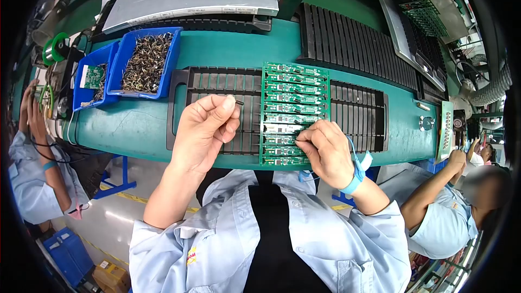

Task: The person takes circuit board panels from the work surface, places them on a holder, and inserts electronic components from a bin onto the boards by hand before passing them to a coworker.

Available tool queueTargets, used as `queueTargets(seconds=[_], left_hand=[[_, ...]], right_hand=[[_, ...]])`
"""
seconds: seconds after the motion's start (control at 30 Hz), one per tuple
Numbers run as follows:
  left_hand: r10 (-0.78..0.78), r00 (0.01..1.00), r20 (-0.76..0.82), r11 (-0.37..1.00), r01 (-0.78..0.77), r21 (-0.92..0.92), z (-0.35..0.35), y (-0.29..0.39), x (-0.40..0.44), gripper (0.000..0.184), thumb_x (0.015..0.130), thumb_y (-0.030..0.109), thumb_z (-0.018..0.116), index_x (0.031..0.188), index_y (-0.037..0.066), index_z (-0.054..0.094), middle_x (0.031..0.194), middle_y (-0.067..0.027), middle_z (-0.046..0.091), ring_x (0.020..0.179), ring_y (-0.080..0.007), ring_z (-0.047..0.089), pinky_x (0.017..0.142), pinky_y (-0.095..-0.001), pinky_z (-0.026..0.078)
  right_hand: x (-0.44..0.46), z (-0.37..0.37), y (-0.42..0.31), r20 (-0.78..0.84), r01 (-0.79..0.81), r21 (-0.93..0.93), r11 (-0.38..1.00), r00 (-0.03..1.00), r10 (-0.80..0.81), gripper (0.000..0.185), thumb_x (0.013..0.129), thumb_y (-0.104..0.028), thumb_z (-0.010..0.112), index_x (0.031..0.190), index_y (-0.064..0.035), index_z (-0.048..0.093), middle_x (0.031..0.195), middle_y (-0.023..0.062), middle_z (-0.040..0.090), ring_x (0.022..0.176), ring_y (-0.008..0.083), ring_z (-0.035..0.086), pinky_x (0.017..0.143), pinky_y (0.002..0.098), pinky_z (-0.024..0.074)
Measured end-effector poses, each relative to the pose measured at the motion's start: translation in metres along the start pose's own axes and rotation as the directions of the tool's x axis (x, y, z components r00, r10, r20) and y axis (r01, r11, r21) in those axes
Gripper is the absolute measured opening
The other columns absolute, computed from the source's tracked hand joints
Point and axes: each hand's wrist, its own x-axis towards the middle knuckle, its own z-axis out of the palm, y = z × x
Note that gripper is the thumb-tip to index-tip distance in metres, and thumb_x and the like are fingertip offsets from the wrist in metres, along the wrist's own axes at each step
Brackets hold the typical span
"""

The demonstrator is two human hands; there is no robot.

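Note:
My left hand [209, 122] is raised over the left part of a black slotted rack [225, 83]. Its thumb and forefinger pinch a small dark electronic component [239, 102]. A green circuit board panel [296, 90], made of several narrow boards in rows, lies across the middle of the rack. On the panel's lower right rests my right hand [328, 149], its fingertips closed together at one of the rows. Whatever those fingers hold, if anything, is hidden. A blue wrist strap [355, 179] circles my right wrist.
Left of the rack stands a blue bin [172, 57] heaped with leaded components, beside another blue bin [81, 96] holding a green board. Black slotted racks [347, 38] lie behind on the green table [130, 125]. Co-workers sit at both sides, one with a raised arm [434, 190].

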Motion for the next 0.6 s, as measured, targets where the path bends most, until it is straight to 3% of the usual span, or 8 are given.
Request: queueTargets(seconds=[0.27, 0.4, 0.6], left_hand=[[-0.061, 0.996, 0.058, 0.998, 0.062, -0.015, 0.001, -0.001, -0.002, 0.013, 0.088, 0.011, 0.066, 0.088, -0.001, 0.062, 0.074, -0.0067, 0.062, 0.057, -0.0067, 0.051, 0.047, -0.0147, 0.038], [-0.076, 0.996, 0.052, 0.997, 0.075, 0.006, 0.004, -0.002, -0.003, 0.013, 0.088, 0.01, 0.066, 0.088, -0.002, 0.063, 0.074, -0.0067, 0.061, 0.056, -0.0068, 0.05, 0.047, -0.0145, 0.037], [-0.115, 0.992, 0.049, 0.993, 0.113, 0.046, 0.01, -0.004, -0.006, 0.011, 0.088, 0.009, 0.065, 0.089, -0.002, 0.064, 0.074, -0.0062, 0.061, 0.056, -0.0066, 0.049, 0.047, -0.0141, 0.035]], right_hand=[[-0.005, 0.009, 0.0, -0.069, 0.041, -0.031, 0.999, 0.997, -0.043, 0.011, 0.076, -0.002, 0.065, 0.085, -0.0009, 0.058, 0.081, 0.0076, 0.052, 0.069, 0.0229, 0.05, 0.064, 0.0319, 0.0419], [-0.004, 0.005, -0.001, 0.013, 0.181, -0.246, 0.952, 0.983, -0.184, 0.014, 0.076, -0.005, 0.066, 0.087, -0.0005, 0.059, 0.084, 0.0087, 0.055, 0.068, 0.0221, 0.05, 0.062, 0.0312, 0.0419], [0.004, -0.009, -0.012, 0.132, 0.327, -0.394, 0.859, 0.945, -0.3, 0.018, 0.073, -0.002, 0.069, 0.09, 0.0003, 0.062, 0.088, 0.0086, 0.061, 0.07, 0.0214, 0.054, 0.064, 0.0309, 0.0446]])
